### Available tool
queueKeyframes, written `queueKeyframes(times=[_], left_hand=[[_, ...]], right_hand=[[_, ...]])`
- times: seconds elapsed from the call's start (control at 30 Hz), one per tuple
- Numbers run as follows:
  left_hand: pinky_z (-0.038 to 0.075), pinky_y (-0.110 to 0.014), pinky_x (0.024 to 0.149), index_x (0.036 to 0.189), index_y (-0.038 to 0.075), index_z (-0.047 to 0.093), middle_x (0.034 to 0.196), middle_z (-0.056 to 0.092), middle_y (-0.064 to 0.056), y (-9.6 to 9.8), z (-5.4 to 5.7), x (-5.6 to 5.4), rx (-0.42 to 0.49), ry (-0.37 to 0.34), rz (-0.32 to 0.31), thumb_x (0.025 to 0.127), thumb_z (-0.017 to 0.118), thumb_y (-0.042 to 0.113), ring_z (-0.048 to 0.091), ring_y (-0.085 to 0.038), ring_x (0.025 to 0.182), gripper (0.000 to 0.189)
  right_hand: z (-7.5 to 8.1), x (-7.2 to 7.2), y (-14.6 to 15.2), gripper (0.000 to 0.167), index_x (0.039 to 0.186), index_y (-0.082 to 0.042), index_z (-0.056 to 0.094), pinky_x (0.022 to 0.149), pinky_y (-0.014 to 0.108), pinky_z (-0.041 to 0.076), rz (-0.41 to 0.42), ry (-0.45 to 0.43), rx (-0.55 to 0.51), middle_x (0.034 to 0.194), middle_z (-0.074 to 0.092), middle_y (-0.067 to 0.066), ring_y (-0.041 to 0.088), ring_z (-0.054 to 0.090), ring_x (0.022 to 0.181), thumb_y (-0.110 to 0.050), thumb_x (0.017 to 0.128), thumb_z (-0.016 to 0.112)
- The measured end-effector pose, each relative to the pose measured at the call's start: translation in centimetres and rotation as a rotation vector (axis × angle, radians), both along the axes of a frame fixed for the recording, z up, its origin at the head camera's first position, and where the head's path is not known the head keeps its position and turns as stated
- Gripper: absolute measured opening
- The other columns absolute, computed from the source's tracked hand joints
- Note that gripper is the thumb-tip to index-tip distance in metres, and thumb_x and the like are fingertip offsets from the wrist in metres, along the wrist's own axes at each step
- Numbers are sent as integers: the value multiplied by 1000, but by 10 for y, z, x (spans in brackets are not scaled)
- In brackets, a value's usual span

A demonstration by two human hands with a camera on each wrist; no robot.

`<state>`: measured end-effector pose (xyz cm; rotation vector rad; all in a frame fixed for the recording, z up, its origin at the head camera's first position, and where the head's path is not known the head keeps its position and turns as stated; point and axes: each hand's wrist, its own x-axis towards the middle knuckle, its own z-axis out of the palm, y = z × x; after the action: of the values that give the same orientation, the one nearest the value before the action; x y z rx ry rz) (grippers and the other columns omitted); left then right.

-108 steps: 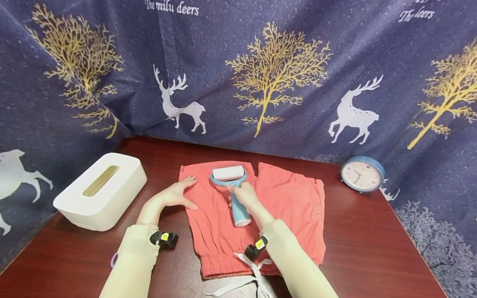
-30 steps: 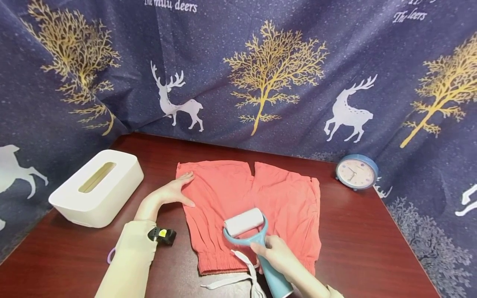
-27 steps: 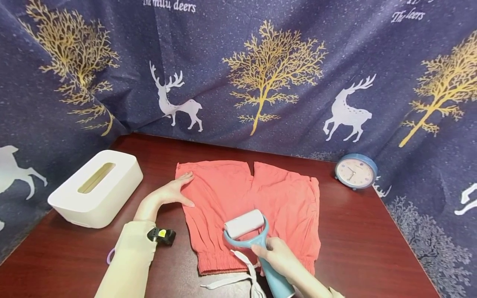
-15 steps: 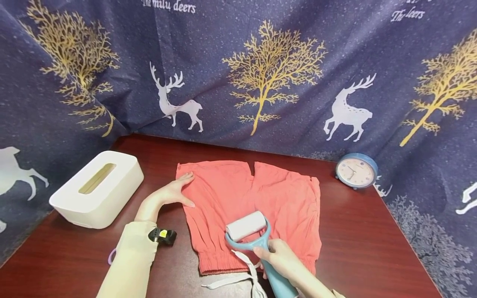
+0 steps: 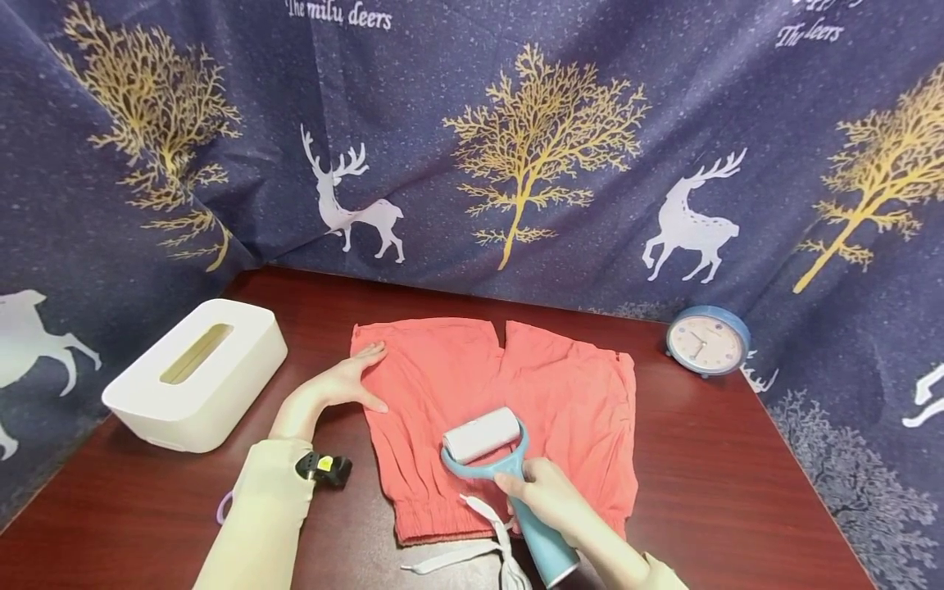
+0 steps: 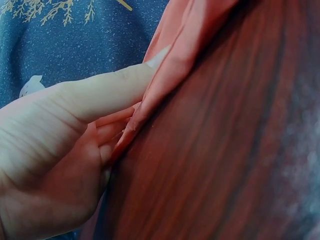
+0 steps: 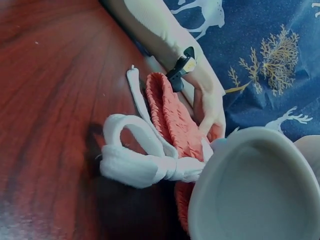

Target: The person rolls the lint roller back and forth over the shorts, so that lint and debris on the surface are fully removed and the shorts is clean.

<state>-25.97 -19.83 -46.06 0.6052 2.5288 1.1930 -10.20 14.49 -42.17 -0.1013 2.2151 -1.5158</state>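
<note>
Coral-red shorts lie flat, waistband towards the person. My right hand grips the blue handle of a lint roller, its white cylinder over the lower middle of the shorts. Whether the cylinder touches the cloth I cannot tell. The handle's hollow end fills much of the right wrist view, hiding most of the right hand. My left hand rests on the left edge of the shorts, fingers spread and thumb apart. In the left wrist view its thumb lies along the cloth edge. A white drawstring is tied at the waistband.
A white tissue box stands on the left of the dark red wooden table. A blue alarm clock stands at the back right. A purple ring-shaped thing shows partly beside the left sleeve. Printed cloth hangs behind.
Since the earliest frame, my right hand has brought the lint roller from the upper left part of the shorts down towards the waistband. Lately it has shifted slightly. The left hand stays put.
</note>
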Motion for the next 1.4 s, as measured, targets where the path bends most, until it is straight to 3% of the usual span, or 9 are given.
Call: queueKeyframes(times=[0.23, 0.7, 0.93, 1.4], left_hand=[[15, -64, 116, 150, -9, 26, 160, 13, -28, 3, 1, 0, -4, 4, -4, 66, 89, 27, 7, -45, 148, 110], [15, -63, 117, 150, -9, 26, 160, 12, -27, 4, 1, -1, 5, -11, 4, 66, 90, 23, 5, -45, 149, 110], [14, -63, 117, 149, -9, 27, 160, 13, -28, 4, 1, -2, 5, -9, 3, 66, 90, 22, 6, -45, 149, 109], [17, -63, 116, 150, -8, 26, 160, 13, -27, 0, 1, 1, -2, -19, 9, 67, 89, 22, 7, -45, 149, 109]], right_hand=[[0, -10, -6, 35, 80, 5, 61, 49, 31, 54, -30, 20, 17, 59, 57, 0, 11, 57, 47, -26, 96, 60], [1, -31, -21, 30, 89, 5, 59, 47, 28, 51, -84, 31, 22, 63, 56, 3, 13, 55, 46, -24, 96, 60], [1, -47, -29, 27, 85, 6, 57, 49, 28, 51, -93, 37, 8, 61, 55, 3, 13, 55, 45, -20, 94, 61], [-2, -81, -49, 23, 93, 2, 58, 50, 28, 50, -135, 26, 43, 66, 57, 5, 15, 57, 49, -21, 94, 61]])
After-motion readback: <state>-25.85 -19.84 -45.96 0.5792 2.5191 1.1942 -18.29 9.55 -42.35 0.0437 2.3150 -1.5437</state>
